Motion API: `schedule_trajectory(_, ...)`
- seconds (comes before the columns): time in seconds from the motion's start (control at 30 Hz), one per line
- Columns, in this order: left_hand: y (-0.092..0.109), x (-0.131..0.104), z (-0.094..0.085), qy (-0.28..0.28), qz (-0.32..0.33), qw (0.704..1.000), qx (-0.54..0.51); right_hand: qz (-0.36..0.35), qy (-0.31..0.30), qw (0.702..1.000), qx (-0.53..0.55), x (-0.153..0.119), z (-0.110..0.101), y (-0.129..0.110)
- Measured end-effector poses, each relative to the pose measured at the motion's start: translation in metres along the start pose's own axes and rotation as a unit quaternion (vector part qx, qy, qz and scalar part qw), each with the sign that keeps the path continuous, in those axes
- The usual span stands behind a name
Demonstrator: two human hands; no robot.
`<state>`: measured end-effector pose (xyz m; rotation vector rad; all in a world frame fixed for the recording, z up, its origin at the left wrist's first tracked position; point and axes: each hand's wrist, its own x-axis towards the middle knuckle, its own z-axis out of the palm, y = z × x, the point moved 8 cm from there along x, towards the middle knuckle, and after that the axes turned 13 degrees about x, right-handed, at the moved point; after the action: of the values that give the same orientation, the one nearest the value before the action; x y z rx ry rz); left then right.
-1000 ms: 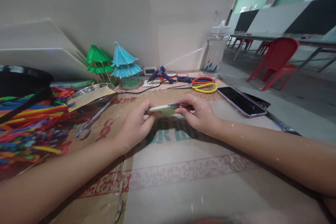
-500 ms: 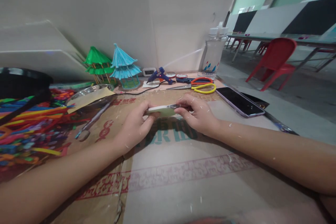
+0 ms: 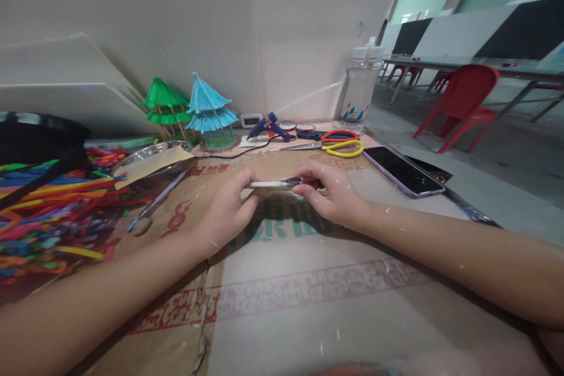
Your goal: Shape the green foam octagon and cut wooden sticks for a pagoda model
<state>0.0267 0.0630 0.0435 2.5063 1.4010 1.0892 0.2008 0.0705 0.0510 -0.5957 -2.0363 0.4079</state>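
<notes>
A thin, flat, pale piece with a whitish edge [image 3: 269, 185] is held just above the cardboard, seen almost edge-on. My left hand [image 3: 233, 205] grips its left end, thumb below and fingers behind. At the right end, my right hand [image 3: 332, 194] is closed in a pinch. A small dark, shiny thing [image 3: 291, 181] shows at its fingertips against the piece; what it is I cannot make out. Beneath both hands lies the printed cardboard [image 3: 282, 288], partly under a clear sheet.
Colourful pipe cleaners [image 3: 48, 217] and a purple-handled tool [image 3: 156, 202] lie left. Behind stand green [image 3: 165, 97] and blue [image 3: 210, 106] pavilion models, a glue gun [image 3: 269, 127], scissors [image 3: 341, 145] and a water bottle [image 3: 358, 88]. A phone [image 3: 403, 171] rests right.
The pale piece has tilted, so its broad lower face, visible before, now shows nearly as a thin edge. Both hands keep their places and their hold.
</notes>
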Motion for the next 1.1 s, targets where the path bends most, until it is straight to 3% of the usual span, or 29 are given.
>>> schedule_trajectory(0.33, 0.001, -0.001, 0.001, -0.002, 0.015, 1.0, 0.01, -0.007, -0.011, 1.0, 0.002, 0.001, 0.001, -0.004)
schedule_trajectory(0.53, -0.001, 0.0, 0.001, -0.008, -0.006, 1.0, 0.001, -0.003, -0.004, 1.0, 0.011, 0.002, 0.0, -0.004)
schedule_trajectory(0.7, -0.007, 0.001, 0.001, -0.013, -0.048, 0.999, -0.011, 0.038, 0.023, 0.998, 0.042, 0.002, -0.004, 0.003)
schedule_trajectory(0.83, -0.009, 0.001, 0.001, -0.011, -0.061, 0.998, -0.011, 0.056, 0.01, 0.998, 0.024, 0.001, -0.002, 0.008)
schedule_trajectory(1.1, -0.003, 0.001, 0.0, -0.004, -0.021, 1.0, -0.002, 0.007, 0.001, 1.0, -0.003, 0.0, 0.0, 0.002)
